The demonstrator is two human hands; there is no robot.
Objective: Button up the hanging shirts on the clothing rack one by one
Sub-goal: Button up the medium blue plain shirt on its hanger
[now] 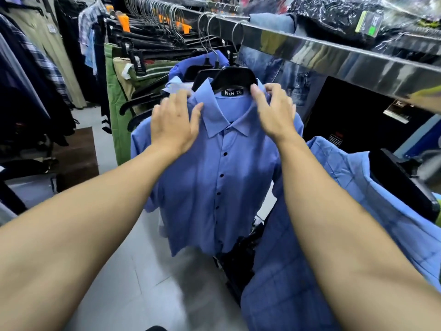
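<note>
A blue short-sleeved shirt (210,187) hangs on a black hanger (235,76) from the chrome rail (334,56). Its front is closed down a row of small dark buttons, and a black size label shows inside the neck. My left hand (174,126) lies on the shirt's left shoulder with fingers stretched out and the thumb touching the collar edge. My right hand (274,111) is at the right side of the collar; its thumb sits on the collar near the hanger and its fingers curl over the shoulder seam behind.
More blue shirts (198,65) hang behind this one, and a checked blue shirt (346,211) hangs to the right. Green and khaki trousers (119,111) on clip hangers fill the rack further left. Bagged dark clothes (338,13) lie above the rail. Grey tiled floor (133,271) below.
</note>
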